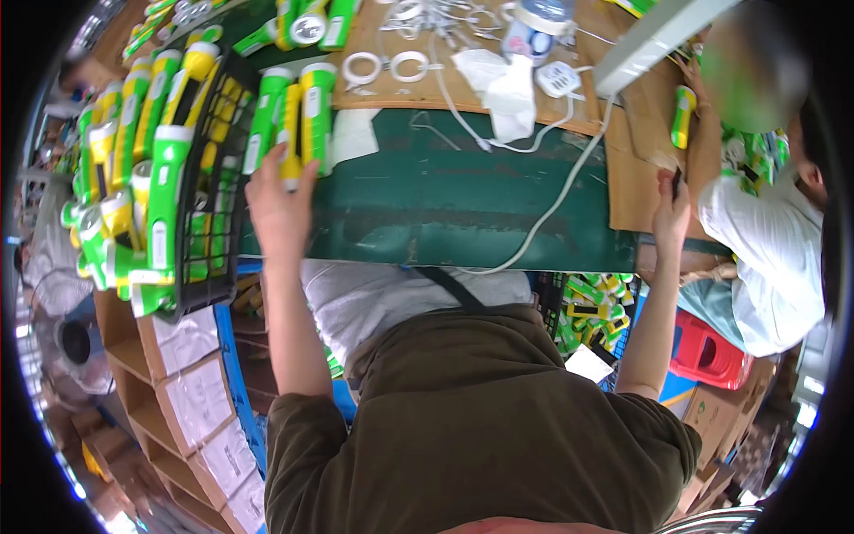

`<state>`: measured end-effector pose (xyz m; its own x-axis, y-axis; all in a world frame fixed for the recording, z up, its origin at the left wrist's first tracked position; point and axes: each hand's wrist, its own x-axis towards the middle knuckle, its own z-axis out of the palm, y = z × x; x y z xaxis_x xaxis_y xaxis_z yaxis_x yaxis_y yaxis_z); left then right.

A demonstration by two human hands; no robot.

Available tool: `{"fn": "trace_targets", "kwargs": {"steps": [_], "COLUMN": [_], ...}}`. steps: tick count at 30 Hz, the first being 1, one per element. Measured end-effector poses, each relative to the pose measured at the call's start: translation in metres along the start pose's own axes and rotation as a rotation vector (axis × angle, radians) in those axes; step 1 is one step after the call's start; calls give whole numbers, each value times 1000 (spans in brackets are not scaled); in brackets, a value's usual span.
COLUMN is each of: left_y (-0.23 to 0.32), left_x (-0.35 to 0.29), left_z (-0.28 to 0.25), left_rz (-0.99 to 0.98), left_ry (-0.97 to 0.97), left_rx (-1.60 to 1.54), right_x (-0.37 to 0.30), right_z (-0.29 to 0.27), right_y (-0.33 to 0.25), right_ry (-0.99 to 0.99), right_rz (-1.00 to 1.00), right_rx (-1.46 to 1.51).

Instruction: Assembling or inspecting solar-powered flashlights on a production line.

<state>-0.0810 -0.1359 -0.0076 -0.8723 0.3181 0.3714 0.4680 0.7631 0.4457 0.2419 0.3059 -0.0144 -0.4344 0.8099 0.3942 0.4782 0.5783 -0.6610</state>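
My left hand (283, 203) is at the far-left part of the green table, its thumb and fingers closed round the near end of a yellow-and-green flashlight (291, 129). Close beside that one lie two green flashlights with white ends, a left one (266, 116) and a right one (317, 111). Well apart, at the table's right side, my right hand (669, 214) is closed on a small dark piece (676, 183). That piece sticks up past the fingertips, and its kind cannot be made out.
A black plastic basket (210, 191) heaped with flashlights stands at the left. White cable (569, 191) crosses the green tabletop (427, 209). Behind lie white rings (362, 68), tissue (511, 98) and a bottle (536, 31). A grey post (654, 40) rises before a co-worker in a white shirt (769, 240).
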Motion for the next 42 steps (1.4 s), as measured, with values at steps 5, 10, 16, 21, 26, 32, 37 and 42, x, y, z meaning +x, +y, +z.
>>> {"fn": "trace_targets", "kwargs": {"steps": [5, 10, 16, 21, 26, 32, 37, 42], "left_y": [-56, -44, 26, 85, 97, 99, 105, 109], "left_x": [3, 0, -7, 13, 6, -17, -12, -19], "left_z": [-31, -41, -8, -7, 5, 41, 51, 57], "left_rz": [-421, -547, -428, 660, 589, -252, -464, -319], "left_ry": [-171, -200, -197, 65, 68, -513, -416, -631], "left_rx": [-764, -1504, -1450, -348, -299, -1253, -1492, -1575], "right_x": [-11, -31, -44, -63, -77, -80, -79, -75], "right_z": [4, 11, 71, 128, 158, 174, 159, 160], "right_y": [-44, -127, -208, -243, -235, -227, -220, -221], "right_ry": [-45, -115, -704, -1091, -990, -930, -672, -444], "right_rz": [-6, -117, -218, 183, -189, 43, -281, -286], "right_rx": [213, 368, 583, 1033, 802, 1030, 863, 726]}}
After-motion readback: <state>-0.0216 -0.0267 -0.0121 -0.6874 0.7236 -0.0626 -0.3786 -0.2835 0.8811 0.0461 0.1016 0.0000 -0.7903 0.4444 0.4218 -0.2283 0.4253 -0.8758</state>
